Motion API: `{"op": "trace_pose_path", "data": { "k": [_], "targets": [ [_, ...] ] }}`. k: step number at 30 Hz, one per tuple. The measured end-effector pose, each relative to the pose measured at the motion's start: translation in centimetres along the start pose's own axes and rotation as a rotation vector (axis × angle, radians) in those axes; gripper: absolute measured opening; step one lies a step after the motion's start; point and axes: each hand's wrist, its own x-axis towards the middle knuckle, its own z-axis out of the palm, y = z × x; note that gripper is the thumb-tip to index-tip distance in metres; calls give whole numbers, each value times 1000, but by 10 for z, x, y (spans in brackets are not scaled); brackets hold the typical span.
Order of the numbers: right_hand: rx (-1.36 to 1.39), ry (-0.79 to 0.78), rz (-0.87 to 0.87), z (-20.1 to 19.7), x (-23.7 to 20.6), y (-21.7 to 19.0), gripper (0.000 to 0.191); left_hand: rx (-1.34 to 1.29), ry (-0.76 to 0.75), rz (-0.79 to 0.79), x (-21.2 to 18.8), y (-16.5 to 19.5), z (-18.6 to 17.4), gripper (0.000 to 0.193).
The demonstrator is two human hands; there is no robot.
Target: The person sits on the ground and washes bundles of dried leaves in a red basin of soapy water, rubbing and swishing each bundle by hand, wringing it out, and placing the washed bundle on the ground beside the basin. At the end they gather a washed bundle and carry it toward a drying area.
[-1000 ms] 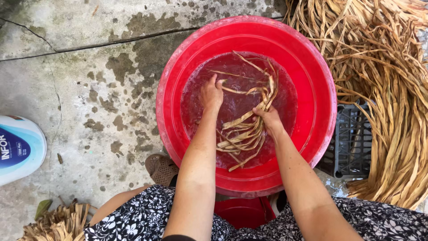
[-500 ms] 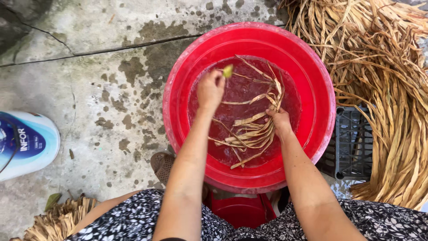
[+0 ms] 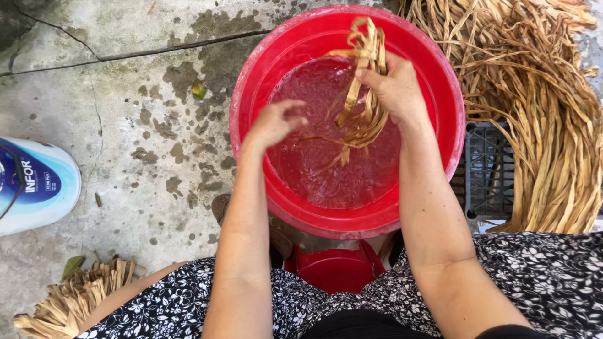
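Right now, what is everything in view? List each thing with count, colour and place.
Basin: one, red, centre, holding water.
Bundle of wet strips: one, tan, lifted above the water.
Pile of dry strips: one, tan, right of the basin.
Crate: one, dark, partly under the pile.
Container: one, white and blue, left edge.
Short strip bundle: one, tan, bottom left.
Smaller red vessel: one, below the basin, between the knees.
Concrete floor: grey, stained, cracked.
Left hand: open, over the water.
Right hand: gripping the wet bundle.
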Motion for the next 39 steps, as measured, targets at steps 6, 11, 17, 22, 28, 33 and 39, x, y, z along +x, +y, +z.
{"op": "trace_pose_path", "data": {
  "k": [6,11,17,22,28,33,39],
  "targets": [
    [-27,-47,-121,-14,-17,-68,28,-617,-421,419,13,4,37,73],
    [94,6,-158,-3,45,9,43,-812,-42,93,63,-29,76,30],
    [276,408,446,1,24,170,14,-122,379,-319,81,-114,110,36],
    [107,389,435,18,-25,221,14,-32,758,9,87,-114,122,61],
    [129,25,723,32,-40,189,45,-322,465,-108,95,-93,146,49],
    [137,-194,805,25,-46,185,38,-54,395,-168,85,-115,155,29],
    [-234,-68,789,22,-48,200,53,-98,342,-111,81,-104,163,43]
  ]
}}
